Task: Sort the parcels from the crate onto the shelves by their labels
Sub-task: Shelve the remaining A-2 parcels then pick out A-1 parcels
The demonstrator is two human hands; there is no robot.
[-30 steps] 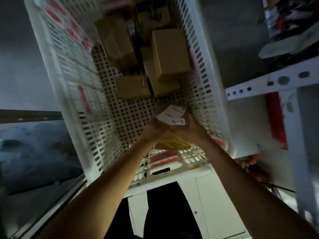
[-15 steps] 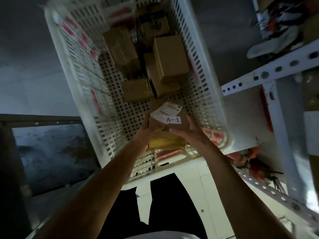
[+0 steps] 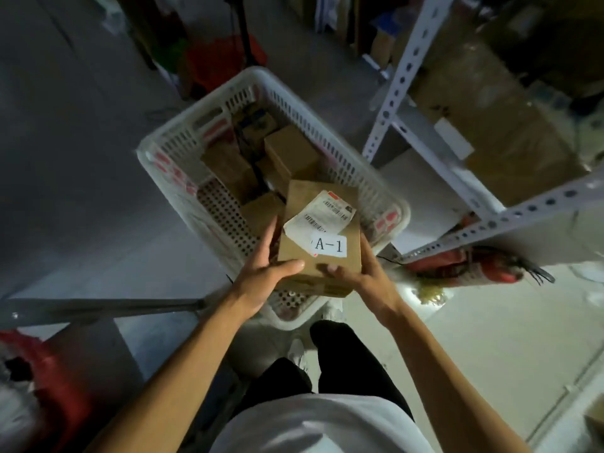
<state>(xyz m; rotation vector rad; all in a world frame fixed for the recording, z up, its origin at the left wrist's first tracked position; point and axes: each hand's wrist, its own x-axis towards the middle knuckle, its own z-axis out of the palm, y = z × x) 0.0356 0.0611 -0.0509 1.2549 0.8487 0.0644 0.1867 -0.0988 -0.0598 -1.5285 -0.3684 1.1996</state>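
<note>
**A-1 box in hand, up out of the crate**

The cardboard parcel (image 3: 322, 238) looks stiff and light, with a loose, peeling label, so grab the edges. It sits between both hands above the white crate (image 3: 369, 191). Left hand (image 3: 261, 273) cups its left side, right hand (image 3: 362, 276) grips the near right corner, thumbs on top, arms stretched forward. Shelf frame (image 3: 464, 178) stands off to the right hand's side

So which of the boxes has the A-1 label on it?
The box held in both hands, left hand and right hand, above the crate. The boxes in the crate show no label.
</note>
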